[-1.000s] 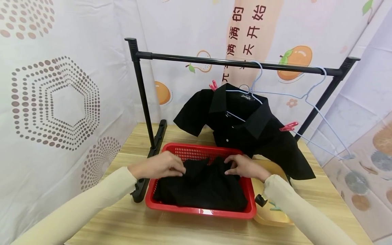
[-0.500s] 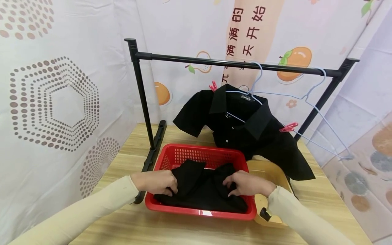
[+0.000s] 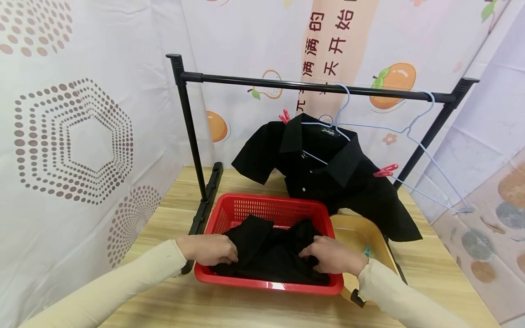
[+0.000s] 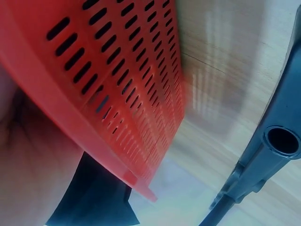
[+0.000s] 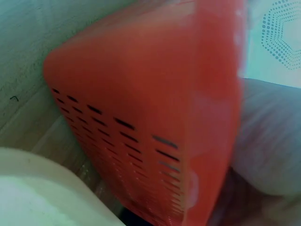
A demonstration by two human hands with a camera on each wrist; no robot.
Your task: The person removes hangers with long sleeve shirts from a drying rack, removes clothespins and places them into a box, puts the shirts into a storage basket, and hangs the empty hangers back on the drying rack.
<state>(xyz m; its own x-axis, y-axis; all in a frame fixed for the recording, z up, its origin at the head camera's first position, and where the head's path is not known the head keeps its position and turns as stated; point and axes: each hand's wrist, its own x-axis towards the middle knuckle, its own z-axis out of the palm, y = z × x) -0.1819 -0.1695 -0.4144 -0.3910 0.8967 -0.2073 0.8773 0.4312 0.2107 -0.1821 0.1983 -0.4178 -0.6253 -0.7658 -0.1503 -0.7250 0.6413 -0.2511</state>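
A red perforated basket (image 3: 268, 286) stands on the table with a bunched black garment (image 3: 275, 257) inside. At its left side, the curled fingers of my left hand (image 3: 209, 249) grip the garment's edge. My right hand (image 3: 334, 255) reaches over the right rim and grips the other side, fingertips tucked into the cloth. The left wrist view shows the basket's slotted wall (image 4: 122, 61) with part of the left hand (image 4: 42, 174) at its rim; the fingertips are hidden. In the right wrist view, the right hand (image 5: 270, 136) sits behind the basket's rim (image 5: 214, 94).
A black rack (image 3: 287, 84) spans the back. From it hangs a black short-sleeved shirt (image 3: 324, 159) on a blue hanger, with red clips (image 3: 385, 171). A bare blue hanger (image 3: 430, 155) hangs at right. A yellow tray (image 3: 354, 223) with a teal clip (image 3: 367, 251) stands beside the basket.
My left hand has moved left and nearer me, drawing the cloth's edge with it. My right hand has come down toward the basket's right rim. The basket's back wall shows more.
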